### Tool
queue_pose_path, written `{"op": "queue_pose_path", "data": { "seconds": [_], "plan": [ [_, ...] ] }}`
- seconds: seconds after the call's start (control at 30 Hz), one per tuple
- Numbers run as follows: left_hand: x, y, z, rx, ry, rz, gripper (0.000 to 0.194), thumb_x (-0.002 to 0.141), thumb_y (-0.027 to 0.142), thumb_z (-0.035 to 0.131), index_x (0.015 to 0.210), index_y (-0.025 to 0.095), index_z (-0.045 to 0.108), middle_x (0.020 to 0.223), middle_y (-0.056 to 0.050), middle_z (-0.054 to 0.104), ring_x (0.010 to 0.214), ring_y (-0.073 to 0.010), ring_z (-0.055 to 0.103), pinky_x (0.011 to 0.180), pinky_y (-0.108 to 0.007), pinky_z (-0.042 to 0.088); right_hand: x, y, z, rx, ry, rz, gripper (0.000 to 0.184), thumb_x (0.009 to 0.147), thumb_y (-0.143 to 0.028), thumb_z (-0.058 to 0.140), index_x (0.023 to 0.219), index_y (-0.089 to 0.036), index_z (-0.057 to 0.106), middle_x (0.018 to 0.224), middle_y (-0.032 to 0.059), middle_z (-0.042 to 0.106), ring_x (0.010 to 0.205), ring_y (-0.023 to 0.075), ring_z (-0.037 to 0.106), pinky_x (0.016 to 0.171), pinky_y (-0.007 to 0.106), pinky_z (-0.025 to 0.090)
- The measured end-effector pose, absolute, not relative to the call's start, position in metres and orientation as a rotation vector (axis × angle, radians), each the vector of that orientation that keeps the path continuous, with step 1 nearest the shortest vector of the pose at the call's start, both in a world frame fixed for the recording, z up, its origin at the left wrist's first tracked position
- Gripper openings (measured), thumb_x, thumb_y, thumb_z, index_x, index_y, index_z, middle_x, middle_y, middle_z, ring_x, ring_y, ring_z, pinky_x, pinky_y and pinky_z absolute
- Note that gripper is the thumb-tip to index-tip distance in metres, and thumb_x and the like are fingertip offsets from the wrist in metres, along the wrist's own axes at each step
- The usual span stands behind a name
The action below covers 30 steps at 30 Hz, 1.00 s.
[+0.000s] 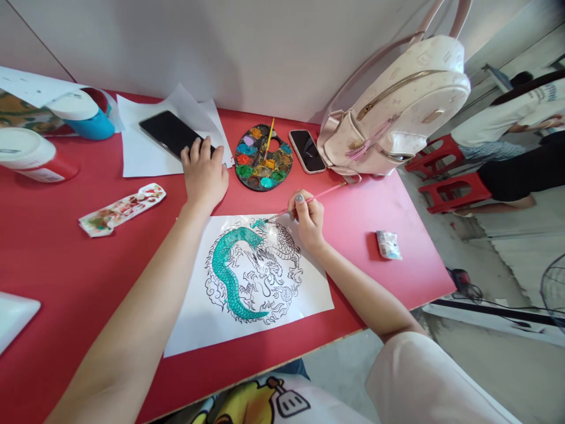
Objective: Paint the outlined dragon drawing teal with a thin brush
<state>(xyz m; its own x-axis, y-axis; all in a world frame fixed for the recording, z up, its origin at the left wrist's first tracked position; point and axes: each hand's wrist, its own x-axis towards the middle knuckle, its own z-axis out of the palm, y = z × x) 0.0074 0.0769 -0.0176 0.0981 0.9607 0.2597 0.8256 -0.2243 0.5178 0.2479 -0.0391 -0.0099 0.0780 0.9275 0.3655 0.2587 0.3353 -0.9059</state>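
Note:
My right hand (308, 219) pinches a thin pink paintbrush (326, 191). The brush tip meets the upper part of a white sheet printed with a dragon line drawing (253, 274). Much of the dragon's body is coloured teal; its head and the right-hand coils are uncoloured. My left hand (203, 172) lies with fingers spread over the near end of a large black phone (170, 132), which sits on loose white papers (132, 150). Beyond the drawing is a paint palette (253, 174) with several colours, and a yellow brush (269, 136) rests on it.
Right of the palette lies a smaller phone (308, 151) beside a pale pink backpack (397, 106). A small packet (388, 245) is near the red table's (353, 265) right edge. On the left are a paint-stained strip (123, 209) and paint bottles (33, 156). People sit on red stools (459, 188) farther right.

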Motion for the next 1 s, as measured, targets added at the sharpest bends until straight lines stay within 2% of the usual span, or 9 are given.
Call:
{"op": "queue_pose_path", "data": {
  "seconds": [0.27, 0.5, 0.77, 1.0],
  "plan": [
    [0.0087, 0.0766, -0.0187, 2.116, 1.760, 0.854, 0.053, 0.107, 0.037, 0.059, 0.158, 0.029, 0.071, 0.188, -0.015, 0.052, 0.179, -0.0478, 0.037, 0.148, -0.079, 0.017, 0.2478, -0.0386, -0.0093, -1.136, -1.419, 0.754, 0.075, 0.109, -0.090, 0.056, 0.070, -0.026, 0.057, 0.062, -0.0029, 0.049, 0.054, 0.0138, 0.040, 0.055, 0.034, 0.039],
    [0.0066, 0.0782, -0.0206, 2.172, 1.795, 0.792, 0.052, 0.114, 0.036, 0.046, 0.160, 0.033, 0.070, 0.188, -0.011, 0.053, 0.180, -0.0430, 0.037, 0.149, -0.076, 0.020, 0.2476, -0.0373, -0.0097, -1.134, -1.465, 0.791, 0.075, 0.109, -0.091, 0.055, 0.072, -0.026, 0.060, 0.063, -0.0015, 0.054, 0.055, 0.0146, 0.045, 0.056, 0.034, 0.041],
    [0.0027, 0.0806, -0.0200, 2.175, 1.753, 0.769, 0.057, 0.108, 0.040, 0.061, 0.164, 0.034, 0.067, 0.190, -0.011, 0.050, 0.179, -0.0481, 0.036, 0.147, -0.081, 0.019, 0.2464, -0.0379, -0.0067, -1.139, -1.515, 0.818, 0.076, 0.108, -0.092, 0.054, 0.071, -0.026, 0.061, 0.066, -0.0007, 0.056, 0.057, 0.0150, 0.049, 0.059, 0.033, 0.047],
    [0.0059, 0.0789, -0.0201, 2.156, 1.770, 0.818, 0.057, 0.109, 0.034, 0.054, 0.164, 0.033, 0.068, 0.189, -0.011, 0.052, 0.179, -0.0466, 0.038, 0.148, -0.079, 0.019, 0.2460, -0.0381, -0.0063, -1.128, -1.510, 0.830, 0.075, 0.109, -0.091, 0.055, 0.071, -0.026, 0.060, 0.066, -0.0009, 0.055, 0.057, 0.0147, 0.048, 0.058, 0.033, 0.045]
  ]
}}
